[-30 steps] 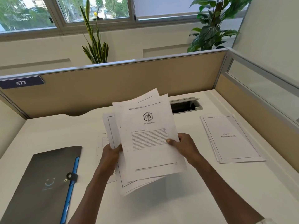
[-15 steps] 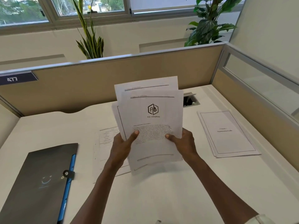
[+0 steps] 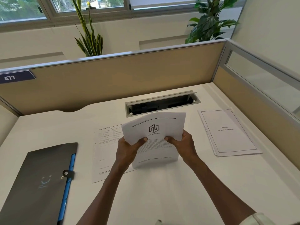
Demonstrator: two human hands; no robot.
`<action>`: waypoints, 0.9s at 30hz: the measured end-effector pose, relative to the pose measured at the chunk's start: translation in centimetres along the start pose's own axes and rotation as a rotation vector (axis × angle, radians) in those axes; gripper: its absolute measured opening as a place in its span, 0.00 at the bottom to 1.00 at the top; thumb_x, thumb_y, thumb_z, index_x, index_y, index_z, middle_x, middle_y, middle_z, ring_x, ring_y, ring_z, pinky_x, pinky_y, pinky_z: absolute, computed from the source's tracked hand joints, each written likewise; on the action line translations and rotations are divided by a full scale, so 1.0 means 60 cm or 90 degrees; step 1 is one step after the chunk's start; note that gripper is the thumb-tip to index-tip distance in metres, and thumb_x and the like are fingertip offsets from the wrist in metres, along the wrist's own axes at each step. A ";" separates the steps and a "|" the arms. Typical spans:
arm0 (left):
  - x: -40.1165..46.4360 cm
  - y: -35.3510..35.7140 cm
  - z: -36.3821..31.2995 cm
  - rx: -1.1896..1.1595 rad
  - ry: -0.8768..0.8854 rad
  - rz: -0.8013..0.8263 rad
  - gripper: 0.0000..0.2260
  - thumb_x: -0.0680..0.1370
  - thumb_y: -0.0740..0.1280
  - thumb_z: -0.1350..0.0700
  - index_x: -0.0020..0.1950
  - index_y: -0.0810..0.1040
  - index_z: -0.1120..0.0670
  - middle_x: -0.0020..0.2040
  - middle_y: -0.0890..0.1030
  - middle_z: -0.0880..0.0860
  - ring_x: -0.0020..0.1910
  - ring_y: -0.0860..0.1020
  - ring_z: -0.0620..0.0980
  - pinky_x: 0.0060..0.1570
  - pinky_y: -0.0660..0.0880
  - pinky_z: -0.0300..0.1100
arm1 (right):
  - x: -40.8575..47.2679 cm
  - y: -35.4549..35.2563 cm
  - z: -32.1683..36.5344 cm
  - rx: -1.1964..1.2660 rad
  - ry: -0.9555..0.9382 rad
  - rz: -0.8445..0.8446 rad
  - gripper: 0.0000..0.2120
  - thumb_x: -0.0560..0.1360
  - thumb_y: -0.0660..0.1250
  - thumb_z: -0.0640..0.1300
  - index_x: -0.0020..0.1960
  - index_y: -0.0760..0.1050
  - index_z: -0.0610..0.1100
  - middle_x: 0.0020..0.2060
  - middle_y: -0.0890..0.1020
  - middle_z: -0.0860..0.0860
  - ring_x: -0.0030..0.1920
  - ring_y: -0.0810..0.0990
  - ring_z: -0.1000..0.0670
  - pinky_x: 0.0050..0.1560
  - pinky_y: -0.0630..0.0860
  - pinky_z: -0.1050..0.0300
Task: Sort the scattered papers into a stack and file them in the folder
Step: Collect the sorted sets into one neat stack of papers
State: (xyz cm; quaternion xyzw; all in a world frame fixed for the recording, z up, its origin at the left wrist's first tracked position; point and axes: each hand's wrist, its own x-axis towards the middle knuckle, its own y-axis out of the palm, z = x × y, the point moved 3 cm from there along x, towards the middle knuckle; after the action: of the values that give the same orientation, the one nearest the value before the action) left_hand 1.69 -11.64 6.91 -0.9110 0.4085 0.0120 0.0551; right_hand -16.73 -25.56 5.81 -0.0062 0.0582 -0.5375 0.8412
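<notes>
The white desk (image 3: 162, 192) fills most of the view, and places here are given from the cable hatch (image 3: 162, 103) set into its far middle. Well to the near left of the hatch lies the dark folder (image 3: 40, 181), closed and flat, with a blue spine edge and a snap tab on its right side. To the right of the hatch, near the side partition, a small pile of papers (image 3: 230, 133) lies flat with a bordered title page on top. To the near left of the hatch, between it and the folder, a single sheet (image 3: 105, 153) with a printed table lies flat on the desk, partly hidden by the left arm. Just in front of the hatch, the held stack (image 3: 155, 137) stands on its lower edge on the desk, bowed, a logo page facing the camera. The left hand (image 3: 128, 151) grips its left edge, thumb pressed on the front and fingers curled behind. The right hand (image 3: 183, 145) clasps the right edge the same way.
</notes>
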 end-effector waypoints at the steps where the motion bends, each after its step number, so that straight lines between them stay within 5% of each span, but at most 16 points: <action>1: 0.000 0.001 0.001 0.001 -0.003 -0.004 0.15 0.68 0.79 0.49 0.54 0.83 0.41 0.48 0.87 0.42 0.46 0.85 0.47 0.39 0.81 0.40 | 0.000 0.001 -0.001 0.000 0.002 -0.002 0.16 0.65 0.80 0.44 0.47 0.77 0.56 0.43 0.85 0.59 0.43 0.83 0.57 0.36 0.78 0.68; 8: 0.005 0.003 0.011 -0.023 -0.017 -0.014 0.22 0.66 0.78 0.47 0.59 0.83 0.46 0.50 0.87 0.44 0.46 0.86 0.47 0.42 0.83 0.45 | 0.009 -0.005 -0.005 -0.029 -0.016 0.002 0.16 0.64 0.80 0.45 0.46 0.78 0.57 0.40 0.85 0.62 0.41 0.83 0.60 0.34 0.78 0.70; 12: -0.006 0.008 0.059 0.050 -0.056 0.032 0.15 0.75 0.75 0.54 0.61 0.82 0.50 0.51 0.86 0.46 0.50 0.84 0.49 0.43 0.80 0.40 | 0.001 0.001 -0.052 -0.071 0.037 0.012 0.16 0.65 0.79 0.38 0.50 0.80 0.46 0.42 0.84 0.53 0.44 0.83 0.49 0.38 0.77 0.68; 16: -0.009 -0.011 0.079 0.088 -0.059 -0.019 0.09 0.79 0.70 0.54 0.58 0.83 0.52 0.48 0.86 0.45 0.49 0.84 0.48 0.39 0.77 0.36 | 0.003 0.017 -0.063 -0.108 0.027 0.046 0.15 0.68 0.77 0.38 0.51 0.79 0.50 0.42 0.83 0.58 0.44 0.83 0.51 0.40 0.78 0.68; 23: 0.046 -0.126 0.034 0.124 0.011 -0.178 0.08 0.79 0.70 0.54 0.56 0.83 0.55 0.47 0.84 0.49 0.40 0.80 0.42 0.37 0.74 0.35 | 0.010 0.077 -0.092 -0.410 -0.036 0.157 0.24 0.72 0.69 0.37 0.67 0.70 0.41 0.58 0.80 0.45 0.58 0.78 0.44 0.58 0.74 0.56; 27: 0.071 -0.218 0.024 0.096 0.014 -0.257 0.10 0.79 0.70 0.53 0.57 0.81 0.56 0.49 0.83 0.50 0.41 0.79 0.38 0.35 0.74 0.34 | -0.027 0.144 -0.124 -0.616 -0.151 0.331 0.29 0.78 0.64 0.49 0.76 0.60 0.43 0.73 0.67 0.48 0.72 0.65 0.47 0.70 0.62 0.53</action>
State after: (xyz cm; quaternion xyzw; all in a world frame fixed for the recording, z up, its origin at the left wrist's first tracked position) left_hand 14.31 -5.98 6.36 -0.9676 0.2184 -0.0401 0.1202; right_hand -10.35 -20.08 -2.07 -0.4370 0.2029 -0.2205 0.8481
